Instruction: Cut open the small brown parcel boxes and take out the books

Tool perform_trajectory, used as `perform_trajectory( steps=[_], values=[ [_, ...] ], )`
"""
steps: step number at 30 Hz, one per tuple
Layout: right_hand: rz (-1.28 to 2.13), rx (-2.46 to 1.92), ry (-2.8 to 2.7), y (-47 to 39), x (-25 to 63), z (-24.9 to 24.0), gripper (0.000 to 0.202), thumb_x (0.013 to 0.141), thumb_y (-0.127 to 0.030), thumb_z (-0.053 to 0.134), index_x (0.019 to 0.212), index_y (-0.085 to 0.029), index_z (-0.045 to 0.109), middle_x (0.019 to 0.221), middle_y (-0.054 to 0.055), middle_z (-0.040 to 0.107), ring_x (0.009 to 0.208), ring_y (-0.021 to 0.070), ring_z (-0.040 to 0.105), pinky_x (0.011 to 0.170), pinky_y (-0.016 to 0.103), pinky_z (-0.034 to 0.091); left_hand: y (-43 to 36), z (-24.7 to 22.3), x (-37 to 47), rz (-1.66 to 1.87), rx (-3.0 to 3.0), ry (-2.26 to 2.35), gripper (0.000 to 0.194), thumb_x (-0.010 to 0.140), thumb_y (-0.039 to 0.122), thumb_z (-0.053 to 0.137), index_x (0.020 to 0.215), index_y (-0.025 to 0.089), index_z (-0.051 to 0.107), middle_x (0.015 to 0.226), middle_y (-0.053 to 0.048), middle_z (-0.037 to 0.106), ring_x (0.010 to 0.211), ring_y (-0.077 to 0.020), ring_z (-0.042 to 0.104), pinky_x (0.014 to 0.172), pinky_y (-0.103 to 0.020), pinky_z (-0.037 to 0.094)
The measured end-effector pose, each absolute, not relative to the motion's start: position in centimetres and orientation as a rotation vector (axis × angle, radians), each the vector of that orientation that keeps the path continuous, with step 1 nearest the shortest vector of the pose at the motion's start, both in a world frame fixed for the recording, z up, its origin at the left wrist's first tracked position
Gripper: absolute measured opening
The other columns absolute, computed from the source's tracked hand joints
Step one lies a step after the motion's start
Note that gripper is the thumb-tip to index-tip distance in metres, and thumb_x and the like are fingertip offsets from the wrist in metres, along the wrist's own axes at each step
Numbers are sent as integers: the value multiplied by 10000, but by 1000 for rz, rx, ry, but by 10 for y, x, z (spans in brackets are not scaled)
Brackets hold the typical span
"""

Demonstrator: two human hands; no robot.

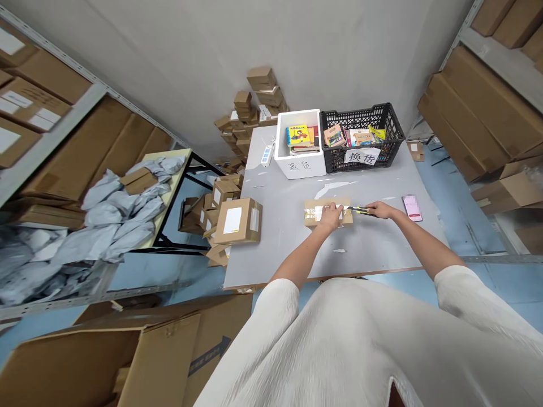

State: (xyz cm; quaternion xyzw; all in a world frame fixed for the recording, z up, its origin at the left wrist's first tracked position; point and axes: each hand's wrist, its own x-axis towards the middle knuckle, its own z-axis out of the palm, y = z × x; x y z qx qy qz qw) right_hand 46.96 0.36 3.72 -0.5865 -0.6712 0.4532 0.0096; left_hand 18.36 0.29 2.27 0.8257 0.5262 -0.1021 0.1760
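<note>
A small cardboard box [311,213] with shiny tape and a white label lies on the grey table [288,249]. My left hand [331,216] rests on top of this box, its fingers over the label; whether they grip an edge is hard to see. In my right hand [380,210] is a yellow and black utility knife [360,210], with the fingers closed round its handle. The knife points left, and its tip is at the right end of the box.
At the table's back stand a white foam bin [302,168] and a black plastic crate [399,135], both holding books. A phone [412,208] lies at right, a larger carton [238,221] at the left edge. Grey mailing bags [106,209] cover a side table; a big open carton [169,350] is nearby.
</note>
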Motion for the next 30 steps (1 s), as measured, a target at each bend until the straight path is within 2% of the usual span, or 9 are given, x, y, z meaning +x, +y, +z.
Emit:
perform_trajectory(
  steps=[5,10,16,23,30],
  values=[
    [1561,-1854,-1906,-1,469,31,470,909,-631,671,1080,-207,777,694,-25,494,582,122,393,529,250,319,2,28,182,-305,2348,1471,680,867,334,896,1451,276,553,1441,-151,565,1312,-345,628,1231,-454,351],
    [1591,-1799,-1900,-4,476,25,452,901,-609,692,1125,-231,799,721,-13,527,584,124,423,511,240,334,-1,27,181,-305,2385,1462,708,860,367,912,1455,273,539,1454,-153,564,1319,-341,632,1261,-477,311],
    [1591,-1773,-1917,-8,494,15,522,892,-626,677,1211,-237,814,738,-16,560,585,125,430,525,245,350,-2,22,181,-309,2391,1451,710,857,353,917,1452,274,536,1459,-158,565,1306,-341,638,1260,-509,293],
    [1225,-1757,-2037,-5,494,10,364,905,-482,620,1057,-208,804,895,35,730,802,203,599,711,289,467,2,21,183,-357,2398,1425,735,876,348,896,1499,272,513,1502,-175,537,1404,-357,569,1255,-519,294],
    [1089,-1833,-2083,0,490,10,396,954,-401,531,1164,-224,815,1066,73,802,926,253,666,839,335,506,2,24,190,-394,2355,1428,688,911,293,833,1517,311,509,1559,-180,489,1468,-396,485,1241,-624,307]
  ],
)
